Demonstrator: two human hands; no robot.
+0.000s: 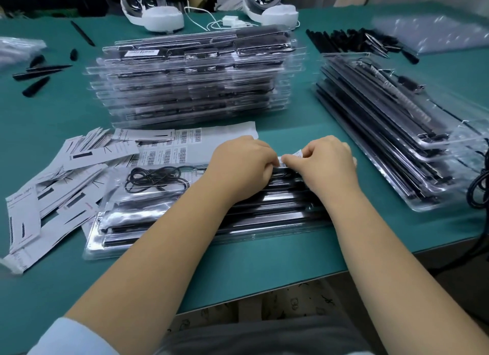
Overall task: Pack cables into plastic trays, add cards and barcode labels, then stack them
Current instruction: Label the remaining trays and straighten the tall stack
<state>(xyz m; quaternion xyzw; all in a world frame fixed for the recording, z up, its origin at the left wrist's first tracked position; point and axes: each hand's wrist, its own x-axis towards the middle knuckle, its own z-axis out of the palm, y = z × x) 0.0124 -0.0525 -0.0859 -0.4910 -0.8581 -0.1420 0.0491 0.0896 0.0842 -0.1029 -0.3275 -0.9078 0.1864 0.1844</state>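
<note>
Hands | left hand (242,160) and right hand (326,157) both pinch barcode label (289,159)

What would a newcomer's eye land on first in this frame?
Probably both hands at centre, the left hand and right hand pinching a small barcode label over the plastic tray nearest the person. Behind them rises a tall stack of packed trays, with printed cards scattered at left.

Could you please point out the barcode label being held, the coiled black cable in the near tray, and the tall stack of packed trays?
barcode label (290,159): head view, middle of the strip.
coiled black cable (156,180): head view, the loops.
tall stack of packed trays (195,82): head view, front face.
</note>
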